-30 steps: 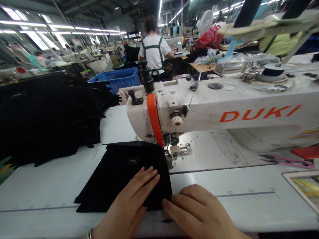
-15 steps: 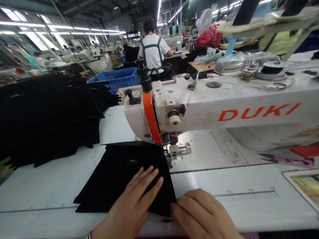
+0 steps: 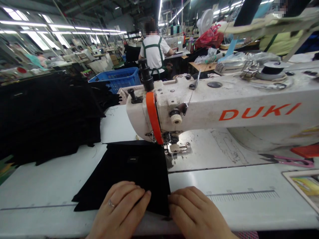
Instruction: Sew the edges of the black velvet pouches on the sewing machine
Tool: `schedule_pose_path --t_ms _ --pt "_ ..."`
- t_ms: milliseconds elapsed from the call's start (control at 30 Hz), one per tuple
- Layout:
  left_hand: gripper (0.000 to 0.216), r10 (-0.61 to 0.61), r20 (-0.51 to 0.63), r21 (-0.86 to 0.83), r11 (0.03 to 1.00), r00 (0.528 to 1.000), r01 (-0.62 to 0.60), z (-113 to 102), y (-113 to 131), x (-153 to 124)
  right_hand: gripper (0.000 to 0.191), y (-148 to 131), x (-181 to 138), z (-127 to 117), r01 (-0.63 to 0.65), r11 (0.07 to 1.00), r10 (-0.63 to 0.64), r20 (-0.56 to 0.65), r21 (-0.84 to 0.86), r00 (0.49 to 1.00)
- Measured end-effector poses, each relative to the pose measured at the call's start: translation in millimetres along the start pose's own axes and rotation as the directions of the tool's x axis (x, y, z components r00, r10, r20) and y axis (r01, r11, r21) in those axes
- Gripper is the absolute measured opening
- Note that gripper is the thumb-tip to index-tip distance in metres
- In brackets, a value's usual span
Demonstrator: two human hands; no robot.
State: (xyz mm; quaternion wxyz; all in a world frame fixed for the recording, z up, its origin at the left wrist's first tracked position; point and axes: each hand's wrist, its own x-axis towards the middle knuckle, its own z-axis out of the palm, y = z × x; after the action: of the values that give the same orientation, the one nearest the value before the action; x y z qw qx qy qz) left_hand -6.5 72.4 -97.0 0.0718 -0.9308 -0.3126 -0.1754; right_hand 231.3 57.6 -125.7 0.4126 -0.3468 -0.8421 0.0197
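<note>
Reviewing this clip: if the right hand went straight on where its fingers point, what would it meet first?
The black cloth, whose right edge the right hand seems to touch. Across it, the left hand looks roughly in line, though depth is unclear.

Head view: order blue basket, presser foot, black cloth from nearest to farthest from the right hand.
1. Black cloth: touching the right hand, on its left.
2. Presser foot: ahead, near the cloth's far end.
3. Blue basket: left, beyond the machine.

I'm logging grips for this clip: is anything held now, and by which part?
The right hand seems to pinch the black cloth at its near right corner; the left hand rests on it, grip unclear.
</note>
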Motion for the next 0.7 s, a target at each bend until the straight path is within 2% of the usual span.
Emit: schedule_pose_path --t_ms 67,133,200,333,467,533,633,700 --pt "0.035 0.084 0.038 -0.002 0.996 0.996 -0.084 -3 -5 2 0.029 1 -2 4 0.005 1.0 -0.005 0.003 0.013 1.0" --pt "0.031 0.078 0.068 -0.001 0.997 0.995 -0.078 -4 -4 6 0.027 1 -4 5 0.004 1.0 -0.004 -0.003 0.019 1.0" --pt "0.027 0.059 0.055 0.016 0.998 0.997 -0.06 -3 1 9 0.029 1 -6 5 -0.013 1.0 0.013 -0.005 0.022 1.0" --pt "0.025 0.111 0.022 0.036 0.993 0.994 -0.112 3 12 14 0.027 2 -9 1 -0.009 1.0 0.009 0.0 0.03 1.0" --pt "0.028 0.013 0.044 -0.119 0.993 0.999 -0.008 1 14 20 0.024 4 -11 -2 0.02 0.998 -0.019 -0.012 0.054 1.0" --pt "0.027 -0.059 -0.014 -0.168 0.984 0.998 0.055 -2 12 21 0.024 4 -12 -2 0.005 0.998 -0.005 0.008 0.064 1.0" --pt "0.022 -0.184 -0.137 -0.182 0.971 0.973 0.158 -5 10 18 0.021 3 -15 -1 -0.015 0.998 0.013 0.039 0.058 0.999" --pt "0.022 -0.198 -0.156 -0.191 0.967 0.968 0.168 -8 7 18 0.019 2 -17 0 -0.028 0.998 0.026 0.035 0.056 0.999"
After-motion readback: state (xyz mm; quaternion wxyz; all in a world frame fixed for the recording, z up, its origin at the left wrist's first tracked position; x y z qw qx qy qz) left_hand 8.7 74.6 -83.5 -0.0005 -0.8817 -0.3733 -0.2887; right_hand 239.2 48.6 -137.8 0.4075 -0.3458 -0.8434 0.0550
